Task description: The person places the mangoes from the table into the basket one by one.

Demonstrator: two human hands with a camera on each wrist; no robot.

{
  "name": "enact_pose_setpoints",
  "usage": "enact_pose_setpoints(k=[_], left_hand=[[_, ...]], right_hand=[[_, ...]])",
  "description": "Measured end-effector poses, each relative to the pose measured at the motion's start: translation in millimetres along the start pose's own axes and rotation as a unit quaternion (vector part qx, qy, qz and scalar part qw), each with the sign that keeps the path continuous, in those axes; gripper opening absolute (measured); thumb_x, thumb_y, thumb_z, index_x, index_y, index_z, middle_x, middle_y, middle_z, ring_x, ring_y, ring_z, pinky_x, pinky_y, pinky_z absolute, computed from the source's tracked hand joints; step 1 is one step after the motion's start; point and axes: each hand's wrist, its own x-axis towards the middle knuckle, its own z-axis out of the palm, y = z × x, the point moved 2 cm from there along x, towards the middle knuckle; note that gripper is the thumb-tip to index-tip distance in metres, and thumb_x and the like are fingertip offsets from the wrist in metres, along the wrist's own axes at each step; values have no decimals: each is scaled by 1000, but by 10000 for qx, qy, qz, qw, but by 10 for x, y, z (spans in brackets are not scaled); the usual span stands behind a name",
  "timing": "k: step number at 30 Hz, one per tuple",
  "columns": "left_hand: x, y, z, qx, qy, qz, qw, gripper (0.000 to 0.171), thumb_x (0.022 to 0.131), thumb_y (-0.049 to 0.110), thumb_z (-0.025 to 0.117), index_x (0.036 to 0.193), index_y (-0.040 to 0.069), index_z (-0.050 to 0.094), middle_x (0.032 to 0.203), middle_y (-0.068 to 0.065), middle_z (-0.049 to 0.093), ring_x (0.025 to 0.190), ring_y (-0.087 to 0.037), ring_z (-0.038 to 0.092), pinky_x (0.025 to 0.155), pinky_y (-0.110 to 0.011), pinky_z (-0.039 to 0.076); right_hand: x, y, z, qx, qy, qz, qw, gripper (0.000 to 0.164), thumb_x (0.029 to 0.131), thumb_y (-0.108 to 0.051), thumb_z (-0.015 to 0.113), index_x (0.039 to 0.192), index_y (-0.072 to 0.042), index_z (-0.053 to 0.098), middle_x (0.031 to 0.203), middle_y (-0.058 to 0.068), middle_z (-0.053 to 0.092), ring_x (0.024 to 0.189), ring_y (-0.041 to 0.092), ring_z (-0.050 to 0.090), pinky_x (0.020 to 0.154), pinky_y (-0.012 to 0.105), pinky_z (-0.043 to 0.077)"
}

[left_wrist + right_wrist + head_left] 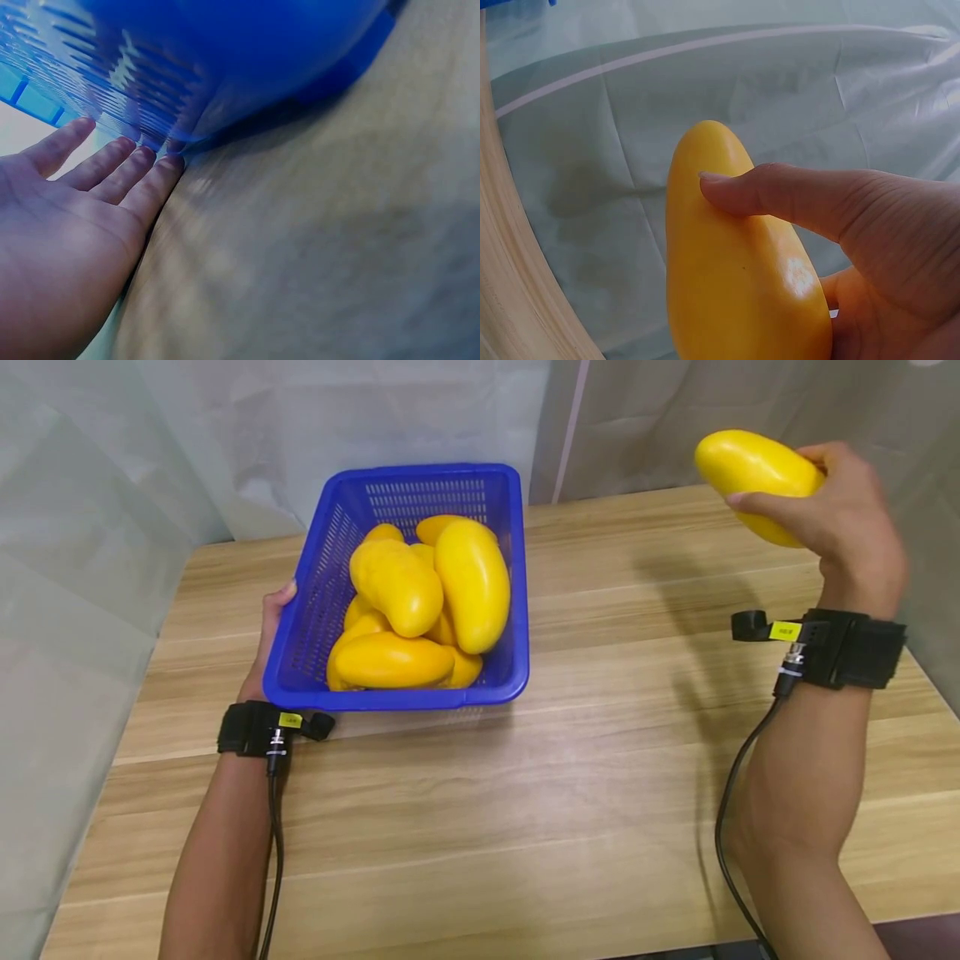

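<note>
A yellow mango [757, 472] is held up above the right part of the table by my right hand [851, 514]. In the right wrist view the thumb [742, 191] lies across the mango [727, 277], and the other fingers are mostly hidden behind it. On the left, a blue plastic basket [397, 699] contains several yellow mangoes [472, 585], heaped together. My left hand [272, 627] is at the basket's left side. The left wrist view shows its fingers [112, 161] extended, with their tips against the slotted wall [142, 82], low by the tabletop.
The wood-grain table [600, 793] carries the basket, and grey-white sheeting [420, 410] hangs behind and beside it. Both wrists wear black straps, and a black cable [723, 810] trails from the right one; another cable [276, 852] runs along the left forearm.
</note>
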Motion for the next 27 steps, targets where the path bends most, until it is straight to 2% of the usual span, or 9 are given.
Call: enact_pose_setpoints(k=[6,9,22,27], left_hand=[[15,4,-7,-250,-87,-36,9996,69,106,54,26,163,18,11,129,-6,54,108,-19,59,91,-31,52],[10,9,-3,-160,-66,-34,9998,69,106,54,26,163,18,10,130,-5,54,108,-18,59,91,-30,52],[0,11,17,136,81,-27,9999,67,105,56,26,161,21,22,135,-4,49,110,-17,57,93,-30,51],[7,8,7,71,92,28,9999,67,105,55,27,162,19,21,134,-4,52,110,-17,58,92,-29,51]], right_hand=[[-9,-14,3,21,-55,-8,10000,94,81,-40,85,157,-24,32,110,-16,40,96,7,41,92,34,35],[-5,-23,7,38,-75,-39,10000,94,81,-40,85,157,-23,32,110,-16,40,96,7,41,93,33,34],[-6,-58,44,-99,-117,-133,9998,95,81,-41,84,158,-22,30,111,-17,40,96,6,41,93,32,35],[1,-67,68,-196,-146,-166,9996,96,82,-42,84,158,-22,29,111,-17,40,97,7,40,93,33,35]])
